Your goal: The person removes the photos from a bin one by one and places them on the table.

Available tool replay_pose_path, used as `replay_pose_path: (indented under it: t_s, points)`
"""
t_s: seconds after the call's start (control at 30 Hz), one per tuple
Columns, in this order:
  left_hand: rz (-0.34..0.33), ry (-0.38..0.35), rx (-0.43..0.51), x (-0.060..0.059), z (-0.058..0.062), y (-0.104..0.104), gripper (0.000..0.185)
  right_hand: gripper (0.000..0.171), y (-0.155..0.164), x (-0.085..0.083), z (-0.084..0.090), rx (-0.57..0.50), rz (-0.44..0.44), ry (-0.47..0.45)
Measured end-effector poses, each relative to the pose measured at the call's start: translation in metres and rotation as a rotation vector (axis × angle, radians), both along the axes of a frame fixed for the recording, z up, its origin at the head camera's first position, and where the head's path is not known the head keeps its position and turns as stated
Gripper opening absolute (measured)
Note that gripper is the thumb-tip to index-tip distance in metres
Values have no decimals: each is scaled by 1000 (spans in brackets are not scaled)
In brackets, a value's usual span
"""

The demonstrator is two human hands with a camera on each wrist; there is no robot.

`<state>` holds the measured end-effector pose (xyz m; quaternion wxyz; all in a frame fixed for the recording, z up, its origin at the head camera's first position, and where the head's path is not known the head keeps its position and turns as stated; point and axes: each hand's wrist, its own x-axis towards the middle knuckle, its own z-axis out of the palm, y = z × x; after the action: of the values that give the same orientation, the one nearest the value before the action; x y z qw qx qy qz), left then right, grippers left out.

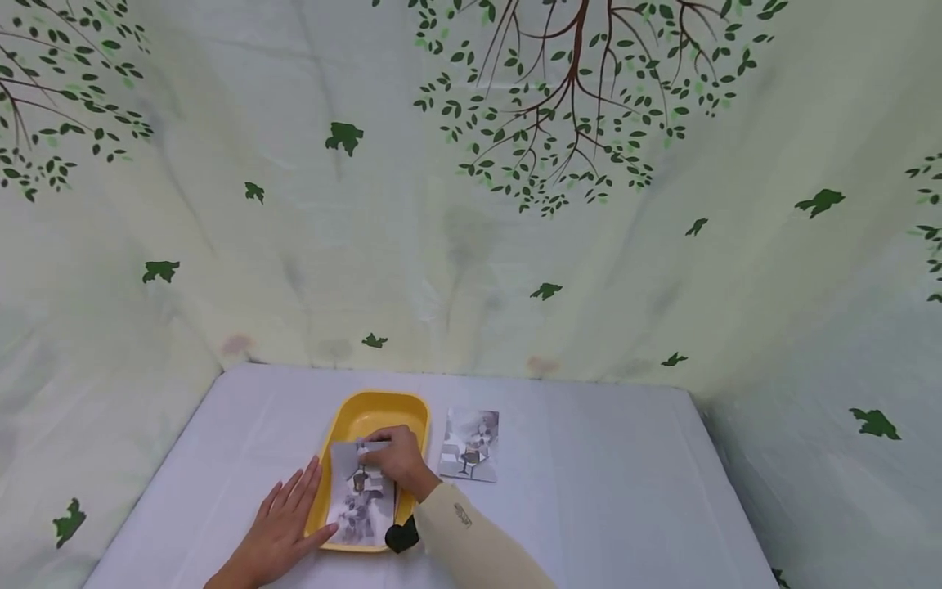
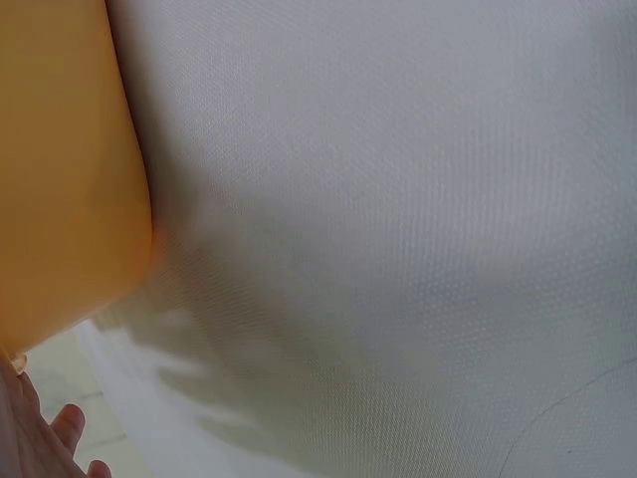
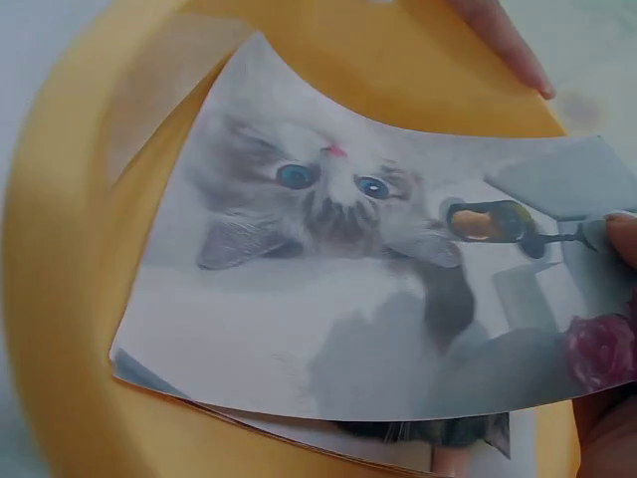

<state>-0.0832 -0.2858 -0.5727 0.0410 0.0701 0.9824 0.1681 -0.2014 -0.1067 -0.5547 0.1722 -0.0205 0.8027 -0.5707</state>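
A table [image 1: 603, 491] draped in a plain white cloth carries a yellow plastic tray [image 1: 352, 417] near its centre, with one printed photograph [image 1: 470, 444] lying flat on the cloth just beside the tray at 3 o'clock.

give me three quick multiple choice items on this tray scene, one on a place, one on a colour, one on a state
1. Where does the loose photo lie?
A. on the table right of the tray
B. inside the tray
C. under the left hand

2. What colour is the tray?
A. blue
B. yellow
C. red

3. What is the right hand doing?
A. resting flat and idle
B. pinching the cat photo over the tray
C. lifting the tray

Key: 1 A, it lies on the cloth beside the tray. 2 B, the rim is yellow. 3 B, fingers hold the photo's edge.
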Motion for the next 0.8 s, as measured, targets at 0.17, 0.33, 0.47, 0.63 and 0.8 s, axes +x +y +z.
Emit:
replay_pose_path:
  t_s: [0.17,0.33,0.47,0.63,0.8]
  points:
    - [-4,6,-4,0,0,0,95,9,5,1,3,-15,30,80]
    - [11,-21,-7,-1,-1,2,97,10,17,-4,12,-27,40,174]
    - [19,-35,-7,0,-1,3,99,16,34,-16,21,-125,-4,261]
    - [27,-39,-9,1,0,3,99,19,61,-29,38,-267,-71,353]
    - [10,7,-17,1,-1,2,98,23,93,-41,52,-326,-137,353]
